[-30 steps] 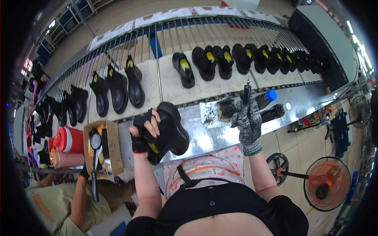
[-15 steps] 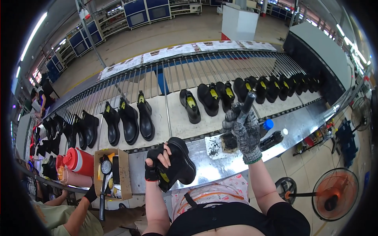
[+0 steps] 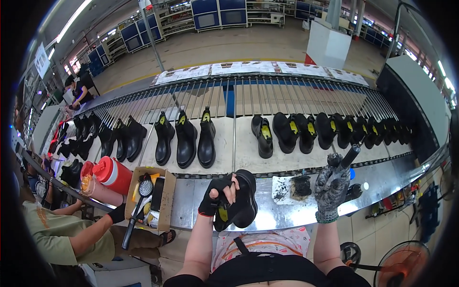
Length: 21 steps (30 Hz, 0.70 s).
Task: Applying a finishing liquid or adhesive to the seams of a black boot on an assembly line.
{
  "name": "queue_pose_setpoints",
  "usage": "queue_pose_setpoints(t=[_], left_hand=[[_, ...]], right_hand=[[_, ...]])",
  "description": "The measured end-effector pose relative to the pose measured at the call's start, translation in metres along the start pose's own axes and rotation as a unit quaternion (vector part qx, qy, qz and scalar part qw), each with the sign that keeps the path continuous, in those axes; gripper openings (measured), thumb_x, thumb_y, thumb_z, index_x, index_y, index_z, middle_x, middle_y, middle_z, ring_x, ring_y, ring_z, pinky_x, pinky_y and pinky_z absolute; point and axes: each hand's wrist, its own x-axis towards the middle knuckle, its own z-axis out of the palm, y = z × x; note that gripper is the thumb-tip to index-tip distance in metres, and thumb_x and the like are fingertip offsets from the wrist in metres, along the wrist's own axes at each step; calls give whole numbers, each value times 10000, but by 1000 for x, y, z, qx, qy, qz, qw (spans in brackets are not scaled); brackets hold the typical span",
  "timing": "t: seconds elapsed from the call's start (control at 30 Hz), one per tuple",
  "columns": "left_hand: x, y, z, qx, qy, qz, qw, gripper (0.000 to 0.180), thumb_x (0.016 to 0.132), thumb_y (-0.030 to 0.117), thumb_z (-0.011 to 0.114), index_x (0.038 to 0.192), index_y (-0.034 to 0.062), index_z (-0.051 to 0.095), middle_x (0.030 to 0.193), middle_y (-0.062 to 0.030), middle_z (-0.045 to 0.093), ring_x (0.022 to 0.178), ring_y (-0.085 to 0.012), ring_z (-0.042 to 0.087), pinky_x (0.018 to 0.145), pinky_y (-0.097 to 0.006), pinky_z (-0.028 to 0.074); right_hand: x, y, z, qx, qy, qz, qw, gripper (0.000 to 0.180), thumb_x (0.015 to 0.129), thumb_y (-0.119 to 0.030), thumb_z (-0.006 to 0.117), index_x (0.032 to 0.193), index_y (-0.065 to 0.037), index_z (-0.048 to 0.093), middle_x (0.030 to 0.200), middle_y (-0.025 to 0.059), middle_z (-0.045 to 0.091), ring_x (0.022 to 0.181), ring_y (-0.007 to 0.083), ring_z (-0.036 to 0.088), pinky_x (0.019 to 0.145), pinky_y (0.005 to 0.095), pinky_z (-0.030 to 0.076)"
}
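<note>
My left hand point(image 3: 217, 198), in a black fingerless glove, grips a black ankle boot point(image 3: 240, 201) with a yellow insole, held sole-out above the steel bench point(image 3: 282, 217). My right hand point(image 3: 330, 184), in a grey knit glove, is raised and closed on a dark-handled brush point(image 3: 348, 157) pointing up and to the right. Between the two hands, a blackened pad with a dark sponge point(image 3: 300, 186) lies on the bench.
Rows of black boots point(image 3: 186, 138) stand on the white conveyor point(image 3: 239, 143) beyond the bench, more at the right point(image 3: 330, 129). A cardboard box of tools point(image 3: 148, 196) and a red jug point(image 3: 112, 174) sit at left. A co-worker's arm point(image 3: 91, 234) reaches in lower left. A fan point(image 3: 399, 263) stands lower right.
The view has tilted up and the conveyor boots have shifted. My right hand with the brush has risen and moved right, away from the pad. My left hand keeps hold of the boot.
</note>
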Motion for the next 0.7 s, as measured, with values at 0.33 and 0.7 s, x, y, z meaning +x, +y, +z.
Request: queue_pose_setpoints(t=[0.33,0.7], left_hand=[[12,4,8,-12,18,26,999,764,864,698,319,518,70,580,535,-39,579,587,-174,553,838,-345,380],[10,7,13,-25,6,21,999,741,872,673,350,522,62,581,542,-50,582,590,-176,548,817,-343,387]], right_hand=[[-2,0,0,4,27,-1,1000,587,819,-418,664,1173,17,489,889,70,581,482,84,467,370,191,375],[-6,3,-3,-36,62,-26,997,451,916,-382,552,1115,21,526,726,22,542,467,66,417,391,191,341]])
